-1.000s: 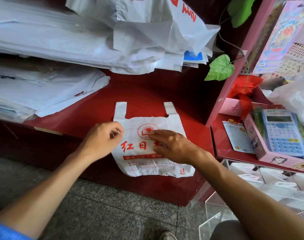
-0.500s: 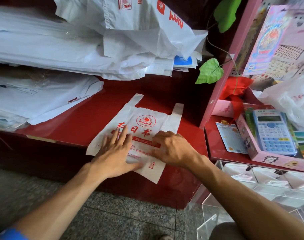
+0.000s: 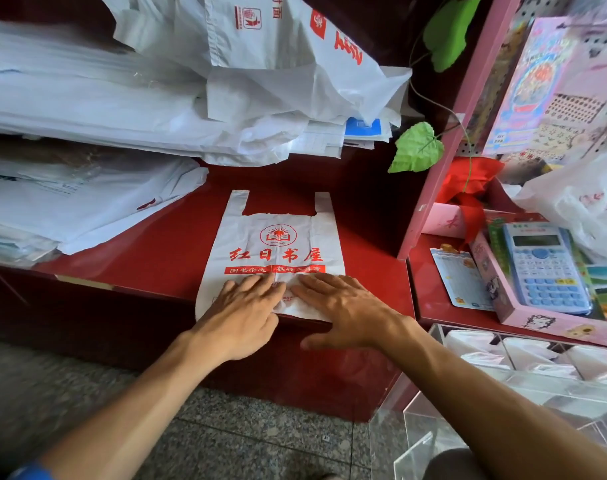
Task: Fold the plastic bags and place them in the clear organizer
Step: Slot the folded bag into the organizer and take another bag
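Note:
A white plastic bag [image 3: 272, 237] with a red logo and red characters lies flat on the red counter [image 3: 149, 251], handles pointing away, its bottom edge hanging a little over the counter's front. My left hand [image 3: 239, 317] and my right hand [image 3: 343, 310] press side by side on the bag's lower part with straight fingers. The clear organizer [image 3: 523, 379] stands low at the right and holds several folded white bags in its compartments.
Stacks of white bags [image 3: 129, 109] fill the back and left of the counter. To the right a pink shelf post [image 3: 444, 147] rises, with green leaves [image 3: 416, 148], a blue calculator [image 3: 544, 268] in a pink box and a card [image 3: 458, 278]. Granite floor lies below.
The bag lay skewed half a second ago; it now lies straight and flat. Both hands have slid down to its lower edge, fingers spread flat.

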